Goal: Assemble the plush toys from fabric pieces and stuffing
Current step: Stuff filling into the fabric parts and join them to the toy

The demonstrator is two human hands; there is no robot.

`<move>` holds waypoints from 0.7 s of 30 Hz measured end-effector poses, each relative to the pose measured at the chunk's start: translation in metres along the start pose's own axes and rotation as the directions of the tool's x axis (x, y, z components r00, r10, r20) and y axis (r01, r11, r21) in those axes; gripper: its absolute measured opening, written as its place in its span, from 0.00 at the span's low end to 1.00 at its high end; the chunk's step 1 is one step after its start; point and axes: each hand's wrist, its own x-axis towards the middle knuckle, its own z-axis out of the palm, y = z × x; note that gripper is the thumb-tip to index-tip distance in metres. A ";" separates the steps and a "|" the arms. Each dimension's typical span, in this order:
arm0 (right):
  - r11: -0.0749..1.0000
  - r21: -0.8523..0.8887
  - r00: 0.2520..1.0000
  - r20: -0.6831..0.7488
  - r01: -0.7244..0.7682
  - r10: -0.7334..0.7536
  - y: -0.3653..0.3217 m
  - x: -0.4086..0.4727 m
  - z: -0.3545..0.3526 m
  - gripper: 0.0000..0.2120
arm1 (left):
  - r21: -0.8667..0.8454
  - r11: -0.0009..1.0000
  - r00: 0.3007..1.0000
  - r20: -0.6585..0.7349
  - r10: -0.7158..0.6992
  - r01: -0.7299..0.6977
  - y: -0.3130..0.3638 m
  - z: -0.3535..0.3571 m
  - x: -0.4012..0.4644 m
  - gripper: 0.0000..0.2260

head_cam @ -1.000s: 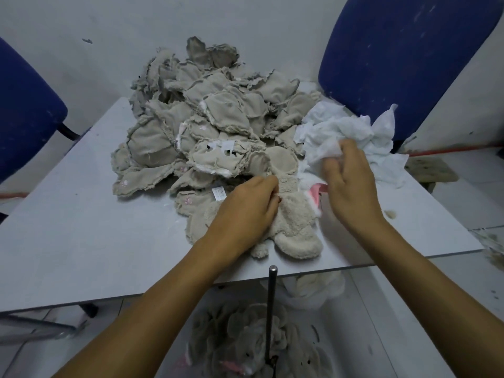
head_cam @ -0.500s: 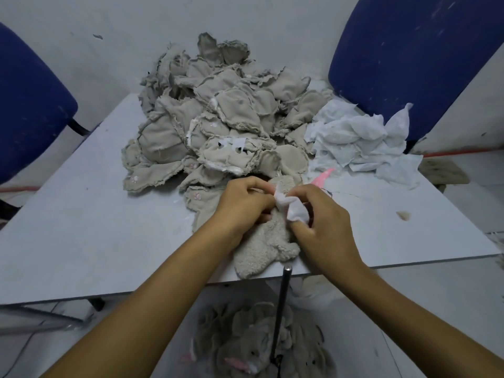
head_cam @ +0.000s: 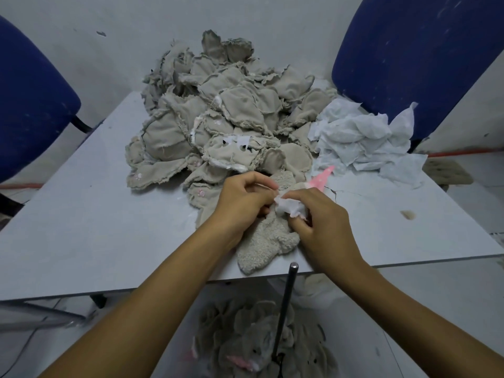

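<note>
The counter (head_cam: 81,236) was seen from above, with two blue chairs (head_cam: 409,64) behind it at ten and two o'clock. Its far half was taken up by a large heap of beige fabric pieces (head_cam: 218,126) at twelve o'clock, turned inside out with frayed seams showing, and just beside it, at two o'clock, a smaller pile of white stuffing sheets (head_cam: 362,140). Below the counter's near edge, at six o'clock, finished grey plush toys (head_cam: 245,347) were gathered on the floor, with a thin metal rod (head_cam: 285,309) standing among them.

At the near centre of the counter a fuzzy beige plush skin (head_cam: 261,241) was laid, its pink part (head_cam: 321,177) pointing away towards one o'clock. The left hand (head_cam: 242,203) was clenched on the skin's upper edge, apparently holding the opening. The right hand (head_cam: 324,222) was grasping a wad of white stuffing (head_cam: 289,207) in a pinch grip, touching that opening.

The step was judged to be stuffing the skin — barely begun, since the body lay flat. To be done well, the opening should be kept spread wide, and the wad fed in small portions and pushed deep into the far end first — so lumps and empty corners are avoided. The seam edges looked frayed, so gentle force was advisable.
</note>
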 end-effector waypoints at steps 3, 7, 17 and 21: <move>0.998 -0.061 0.995 0.097 -0.022 0.028 -0.005 0.000 0.004 0.13 | 0.034 0.999 0.999 -0.035 0.042 -0.041 0.001 -0.001 0.000 0.11; 0.992 -0.125 0.994 0.107 -0.025 0.039 -0.002 0.000 0.008 0.11 | 0.039 0.998 0.998 -0.030 0.054 -0.053 0.003 -0.001 -0.001 0.10; 0.983 -0.170 0.997 0.026 -0.073 0.079 0.000 0.000 0.003 0.07 | 0.110 0.987 0.991 -0.054 0.123 -0.116 0.002 0.009 -0.003 0.09; 0.973 -0.215 0.993 0.063 -0.083 0.098 0.000 0.002 0.005 0.08 | 0.137 0.982 0.990 -0.041 0.133 -0.127 0.005 0.009 -0.003 0.09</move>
